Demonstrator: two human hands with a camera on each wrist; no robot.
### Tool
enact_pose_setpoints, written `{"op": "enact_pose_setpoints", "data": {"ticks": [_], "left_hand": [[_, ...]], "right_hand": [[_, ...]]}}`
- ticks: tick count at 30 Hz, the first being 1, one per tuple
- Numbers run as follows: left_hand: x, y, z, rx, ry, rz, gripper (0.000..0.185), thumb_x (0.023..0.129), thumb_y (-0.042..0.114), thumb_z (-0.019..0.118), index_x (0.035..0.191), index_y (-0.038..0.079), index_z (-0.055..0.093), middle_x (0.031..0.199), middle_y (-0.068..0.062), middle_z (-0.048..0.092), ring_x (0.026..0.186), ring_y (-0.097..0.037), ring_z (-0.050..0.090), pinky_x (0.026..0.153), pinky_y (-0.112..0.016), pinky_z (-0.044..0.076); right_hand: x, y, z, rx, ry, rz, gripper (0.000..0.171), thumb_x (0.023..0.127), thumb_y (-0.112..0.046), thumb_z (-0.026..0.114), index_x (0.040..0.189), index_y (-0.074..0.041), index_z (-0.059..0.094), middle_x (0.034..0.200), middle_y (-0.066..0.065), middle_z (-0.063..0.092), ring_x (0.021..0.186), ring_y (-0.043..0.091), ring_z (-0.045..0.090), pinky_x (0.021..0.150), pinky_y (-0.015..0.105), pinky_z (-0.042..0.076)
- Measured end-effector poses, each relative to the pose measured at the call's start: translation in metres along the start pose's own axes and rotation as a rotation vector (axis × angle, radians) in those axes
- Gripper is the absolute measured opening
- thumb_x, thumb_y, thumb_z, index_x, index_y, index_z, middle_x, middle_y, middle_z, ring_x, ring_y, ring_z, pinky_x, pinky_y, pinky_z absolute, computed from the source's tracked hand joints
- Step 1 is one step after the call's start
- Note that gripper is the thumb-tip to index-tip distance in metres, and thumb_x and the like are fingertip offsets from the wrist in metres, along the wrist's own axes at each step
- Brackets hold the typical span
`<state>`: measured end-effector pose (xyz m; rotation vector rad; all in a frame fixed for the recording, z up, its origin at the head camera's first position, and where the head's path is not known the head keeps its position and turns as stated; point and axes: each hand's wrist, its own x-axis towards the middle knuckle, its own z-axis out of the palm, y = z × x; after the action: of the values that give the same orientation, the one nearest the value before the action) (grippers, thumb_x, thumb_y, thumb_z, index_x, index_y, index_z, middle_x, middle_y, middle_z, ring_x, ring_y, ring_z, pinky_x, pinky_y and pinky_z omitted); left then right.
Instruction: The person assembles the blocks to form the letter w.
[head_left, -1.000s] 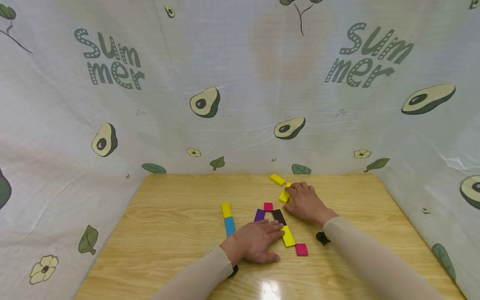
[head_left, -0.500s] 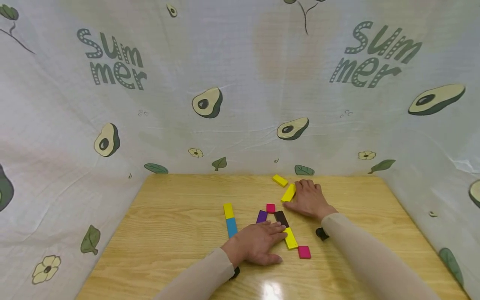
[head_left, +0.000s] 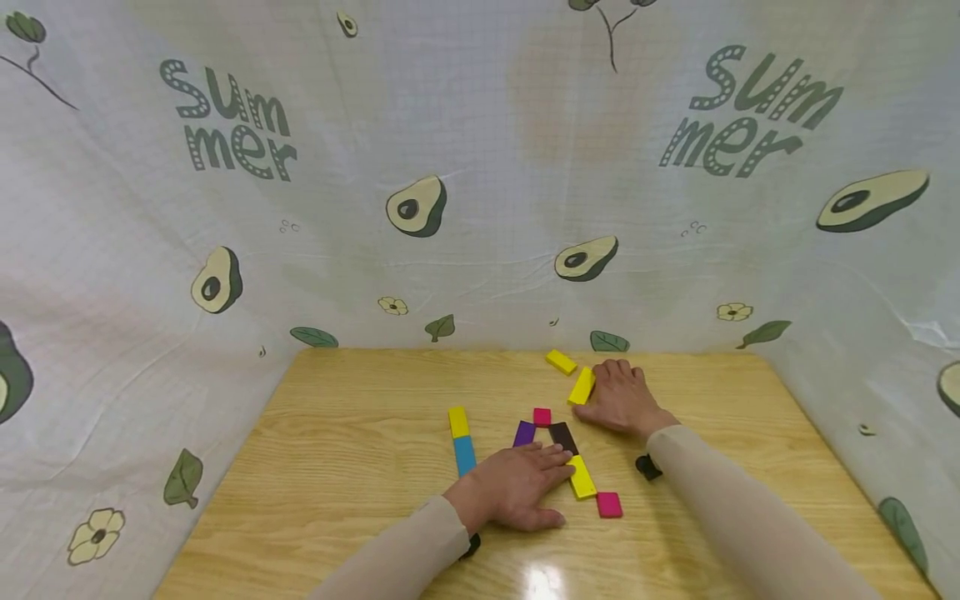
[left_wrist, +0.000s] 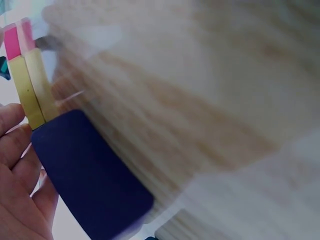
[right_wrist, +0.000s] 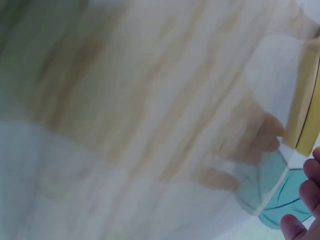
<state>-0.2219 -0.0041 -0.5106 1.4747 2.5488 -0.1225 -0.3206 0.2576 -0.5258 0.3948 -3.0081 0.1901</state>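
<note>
My left hand [head_left: 536, 487] lies flat on the wooden table [head_left: 352, 467]. Its straight fingers rest on the lower end of a dark brown block [head_left: 562, 435] and touch a yellow block [head_left: 582, 478]. My right hand [head_left: 600, 398] rests on the table further back, and its fingertips press against the side of a slanted yellow block [head_left: 581, 386]. A purple block [head_left: 523, 432] and a small pink block [head_left: 542, 416] lie between the hands. In the left wrist view a dark block [left_wrist: 90, 175], a yellow block [left_wrist: 32, 90] and a pink block [left_wrist: 15, 40] line up beside my fingers [left_wrist: 15, 150].
Another yellow block [head_left: 561, 361] lies near the table's back edge. A yellow block [head_left: 458, 421] and a blue block [head_left: 464, 455] form a line to the left. A pink block [head_left: 608, 504] sits at the front. Avocado-print cloth [head_left: 480, 208] walls in three sides.
The right hand has slid the yellow block a little back and to the right, so more of its length shows beside the fingers. The left hand has stayed in place.
</note>
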Motion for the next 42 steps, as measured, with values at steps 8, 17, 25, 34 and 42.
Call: {"op": "enact_pose_setpoints", "data": {"ticks": [8,17,25,34,42], "left_hand": [[0.004,0.003,0.002,0.001,0.002,0.007,0.075,0.105,0.069,0.039,0.167,0.025,0.035,0.174,0.009,0.027,0.161,-0.008,0.023,0.131,-0.027,0.021],[0.007,0.007,0.002,0.003,-0.005,0.013,0.075,0.105,0.07,0.038,0.166,0.027,0.035,0.174,0.01,0.027,0.161,-0.007,0.022,0.131,-0.027,0.021],[0.004,0.007,0.0,0.004,0.008,0.006,0.074,0.105,0.067,0.04,0.165,0.023,0.039,0.173,0.006,0.03,0.161,-0.01,0.025,0.131,-0.028,0.023],[0.003,0.005,0.002,-0.014,0.014,-0.006,0.073,0.106,0.065,0.042,0.165,0.022,0.038,0.173,0.005,0.03,0.161,-0.011,0.025,0.132,-0.029,0.023],[0.003,0.003,0.002,0.007,0.011,-0.017,0.07,0.107,0.06,0.045,0.166,0.023,0.037,0.174,0.005,0.029,0.161,-0.011,0.025,0.132,-0.03,0.023]], "right_hand": [[-0.007,0.008,-0.002,0.008,-0.036,0.028,0.097,0.089,-0.074,0.063,0.141,0.007,0.053,0.14,0.028,0.055,0.13,0.048,0.047,0.104,0.066,0.039],[-0.013,0.01,-0.004,0.011,-0.004,0.031,0.089,0.085,-0.067,0.071,0.131,0.008,0.057,0.129,0.027,0.058,0.121,0.045,0.049,0.099,0.063,0.041],[-0.027,0.013,-0.011,-0.037,0.064,-0.019,0.093,0.084,-0.069,0.073,0.136,0.006,0.053,0.133,0.027,0.056,0.123,0.046,0.048,0.102,0.063,0.041],[-0.06,0.017,-0.021,-0.047,0.067,-0.062,0.094,0.084,-0.068,0.075,0.139,0.005,0.054,0.136,0.026,0.057,0.126,0.046,0.048,0.104,0.064,0.041],[-0.094,0.016,-0.03,-0.068,0.065,-0.087,0.092,0.082,-0.067,0.077,0.136,0.004,0.058,0.134,0.025,0.058,0.123,0.045,0.051,0.102,0.065,0.043]]}}
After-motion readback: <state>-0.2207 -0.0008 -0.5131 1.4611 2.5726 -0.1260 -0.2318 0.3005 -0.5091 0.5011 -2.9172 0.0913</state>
